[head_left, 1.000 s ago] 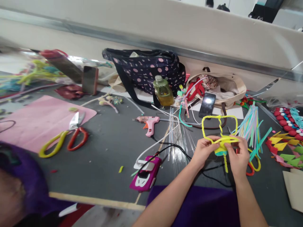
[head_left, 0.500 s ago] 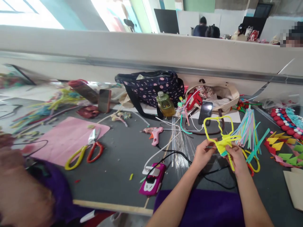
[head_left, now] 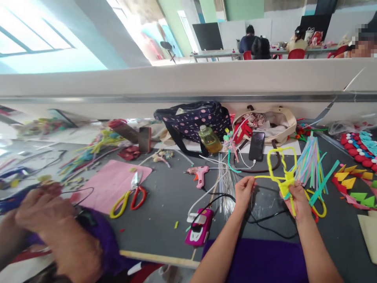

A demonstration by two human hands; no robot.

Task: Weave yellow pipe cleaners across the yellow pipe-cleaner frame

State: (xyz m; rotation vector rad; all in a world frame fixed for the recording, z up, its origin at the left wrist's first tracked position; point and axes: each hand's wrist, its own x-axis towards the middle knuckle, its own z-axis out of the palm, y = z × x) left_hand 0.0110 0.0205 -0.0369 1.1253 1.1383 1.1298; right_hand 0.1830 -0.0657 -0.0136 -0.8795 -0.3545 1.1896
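A yellow pipe-cleaner figure (head_left: 285, 181), with two loops at its top and a bit of teal low on its body, is held upright over the right part of the dark table. My right hand (head_left: 299, 200) grips its lower body. Left of it, my left hand (head_left: 246, 190) pinches the end of a yellow strand that stretches sideways from the figure. Behind my right hand lie yellow-handled scissors (head_left: 323, 207) and a bundle of pastel pipe cleaners (head_left: 310, 165).
A pink glue gun (head_left: 200, 175), clear sticks (head_left: 226, 188) and a magenta device (head_left: 203, 232) with cables lie left of my hands. Bags, a bottle (head_left: 210, 139) and a phone (head_left: 257, 146) stand behind. Another person's hands (head_left: 44, 208) work at the far left, near scissors (head_left: 131, 194).
My left hand has let go of the figure's body and moved left, drawing out a yellow strand. The figure stays in my right hand. The view has shifted.
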